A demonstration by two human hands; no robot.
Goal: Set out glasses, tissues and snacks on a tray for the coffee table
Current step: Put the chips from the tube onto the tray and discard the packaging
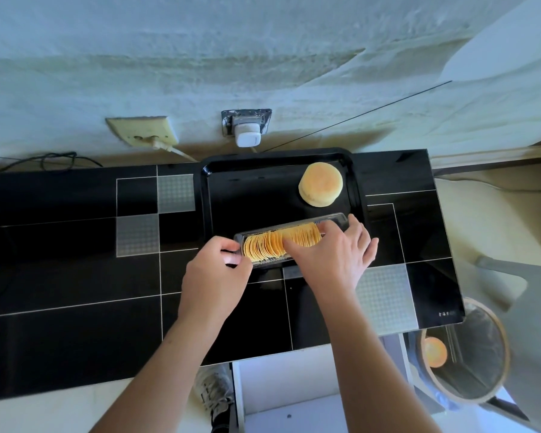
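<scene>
A black tray [247, 189] lies on the black glass table against the wall. A round pale bun [320, 184] rests in the tray's far right corner. Across the tray's near edge sits a long clear plastic chip tray [334, 220] holding a row of yellow chips [272, 243]. My left hand [216, 273] pinches the left end of that chip tray. My right hand [334, 254] is laid over its right half, fingers touching the chips. No glasses or tissues are in view.
The black glass table [107, 276] has grey patterned squares. Wall sockets [245, 128] and cords sit behind it. A bin [463, 351] with an orange lid inside stands at the lower right, beside a grey chair [531, 301]. An open white drawer [288, 395] is below.
</scene>
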